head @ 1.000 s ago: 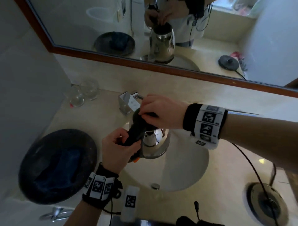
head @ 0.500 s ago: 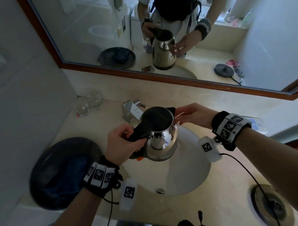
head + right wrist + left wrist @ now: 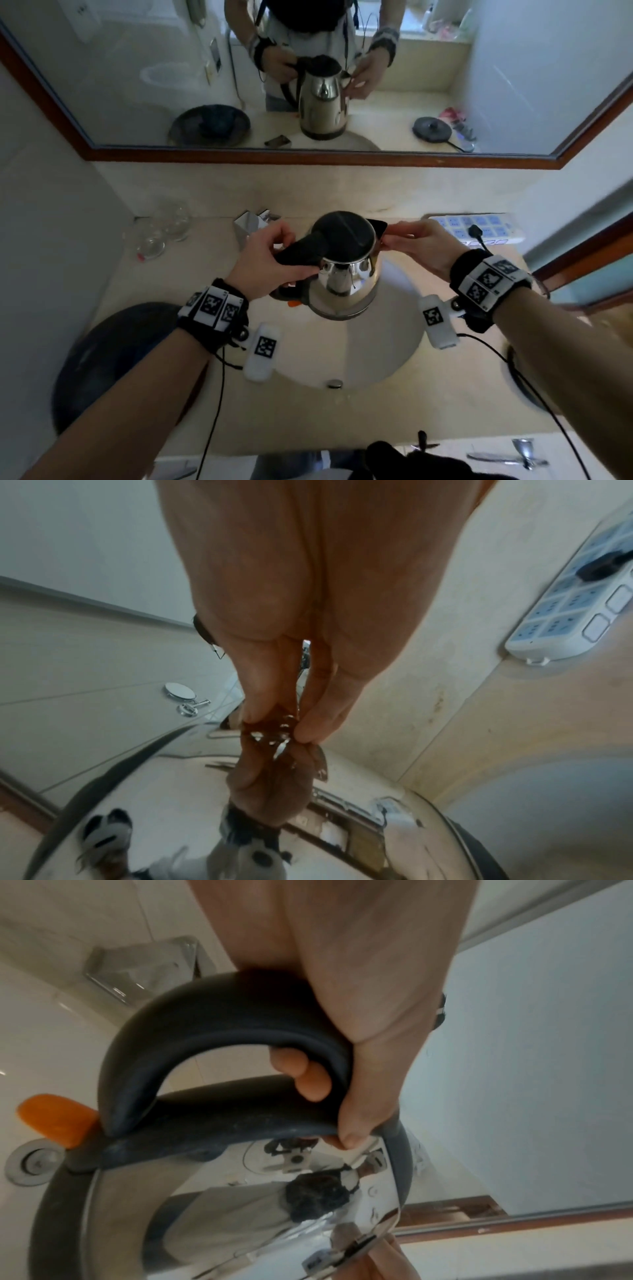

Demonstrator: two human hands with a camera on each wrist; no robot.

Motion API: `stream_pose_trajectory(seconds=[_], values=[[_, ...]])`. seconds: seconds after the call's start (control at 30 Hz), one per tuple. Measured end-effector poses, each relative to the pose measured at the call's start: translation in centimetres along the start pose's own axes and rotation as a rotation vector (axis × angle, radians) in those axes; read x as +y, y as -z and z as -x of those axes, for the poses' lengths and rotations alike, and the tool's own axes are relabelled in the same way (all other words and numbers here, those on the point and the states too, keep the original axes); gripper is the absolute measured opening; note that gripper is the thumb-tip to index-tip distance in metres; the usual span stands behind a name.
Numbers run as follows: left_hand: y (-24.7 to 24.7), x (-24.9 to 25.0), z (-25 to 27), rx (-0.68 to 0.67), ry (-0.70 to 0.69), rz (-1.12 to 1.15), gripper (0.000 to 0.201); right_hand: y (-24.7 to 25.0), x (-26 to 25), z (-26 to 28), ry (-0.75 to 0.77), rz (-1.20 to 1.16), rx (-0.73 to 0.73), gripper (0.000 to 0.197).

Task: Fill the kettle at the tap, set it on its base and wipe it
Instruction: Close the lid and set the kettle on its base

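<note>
The left hand [image 3: 267, 263] holds the kettle [image 3: 346, 287] upright above the sink [image 3: 387, 346], near the tap [image 3: 251, 222], with fingers curled around the black handle [image 3: 219, 1031]. The right hand [image 3: 423, 246] pinches the spout [image 3: 378, 228] between thumb and fingertips; the lid [image 3: 342, 233] is closed

clear glasses [image 3: 151, 241] stand left, a power strip [image 3: 503, 228] right.

Dim, soft light; edges warped, slightly blurred.
</note>
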State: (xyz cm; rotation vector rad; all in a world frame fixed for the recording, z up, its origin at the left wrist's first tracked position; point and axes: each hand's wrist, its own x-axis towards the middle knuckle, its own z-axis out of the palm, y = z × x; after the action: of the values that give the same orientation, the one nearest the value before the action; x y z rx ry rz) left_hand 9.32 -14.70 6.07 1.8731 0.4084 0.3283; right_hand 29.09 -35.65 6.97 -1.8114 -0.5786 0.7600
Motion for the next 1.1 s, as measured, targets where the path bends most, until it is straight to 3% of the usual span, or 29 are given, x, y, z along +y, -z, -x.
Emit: stream_pose_trajectory(seconds=[0.27, 0.4, 0.53, 0.8, 0.87, 1.1], values=[[-4.8, 2.9, -3.1, -0.112, -0.072, -0.063, 0.052, 5.5, 0.3, 4.8, 0.051, -0.014, 0.181, 0.026], [-9.5, 5.7, -3.4, -0.153, -0.094, -0.143, 0.049, 10.0, 1.3, 8.1, 0.060, -0.009, 0.270, 0.025], [-15.8, 8.1, -3.5, -0.220, -0.136, -0.021, 0.052, 14.9, 3.3, 12.2, 0.028, -0.019, 0.354, 0.024], [-29.8, 10.1, -0.7, -0.206, -0.149, -0.002, 0.053, 24.6, 9.3, 19.6, -0.029, -0.038, 0.374, 0.022], [-32.8, 10.3, 0.0, -0.196, -0.154, -0.007, 0.053, 26.6, 11.0, 20.9, -0.028, -0.027, 0.342, 0.032], [-40.3, 9.2, 1.7, -0.207, -0.125, 0.005, 0.052, 30.9, 16.1, 23.1, -0.052, -0.078, 0.381, 0.027]])
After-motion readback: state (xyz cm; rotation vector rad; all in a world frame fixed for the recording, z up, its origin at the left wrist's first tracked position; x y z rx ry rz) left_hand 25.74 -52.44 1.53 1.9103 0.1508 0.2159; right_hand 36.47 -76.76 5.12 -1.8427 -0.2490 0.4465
